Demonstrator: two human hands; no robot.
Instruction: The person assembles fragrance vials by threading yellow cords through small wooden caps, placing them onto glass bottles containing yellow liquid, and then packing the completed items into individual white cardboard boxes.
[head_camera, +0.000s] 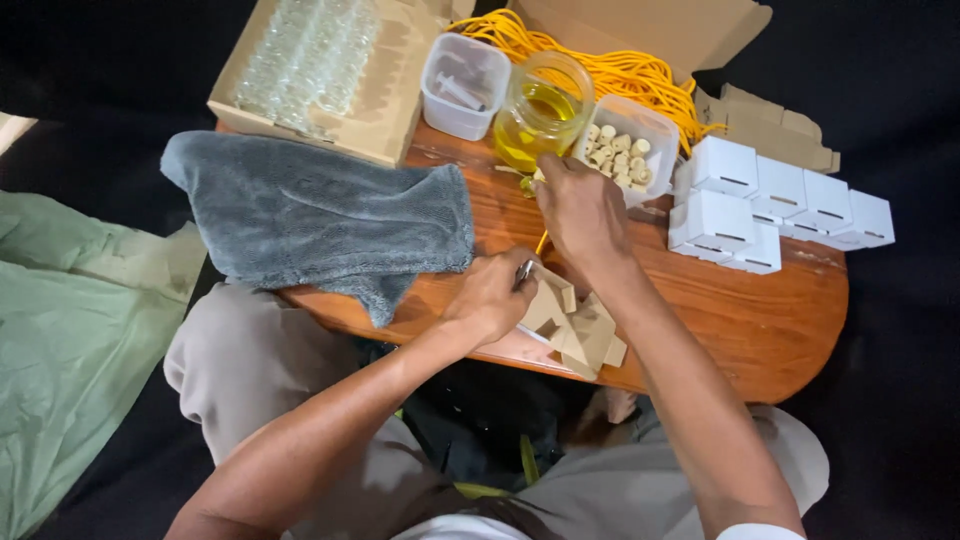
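My left hand (490, 300) gripped a small metal piece (524, 271) beside the cardboard pieces (575, 330); my right hand (580, 210), fingers curled, reached farther out, touching the oil jar (540, 115) directly ahead.

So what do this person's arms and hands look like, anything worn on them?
Both are bare: the left hand and right hand show no gloves, rings or watch, and the forearms are uncovered. A white sleeve edge shows at the right upper arm. The lap is in grey-beige trousers.
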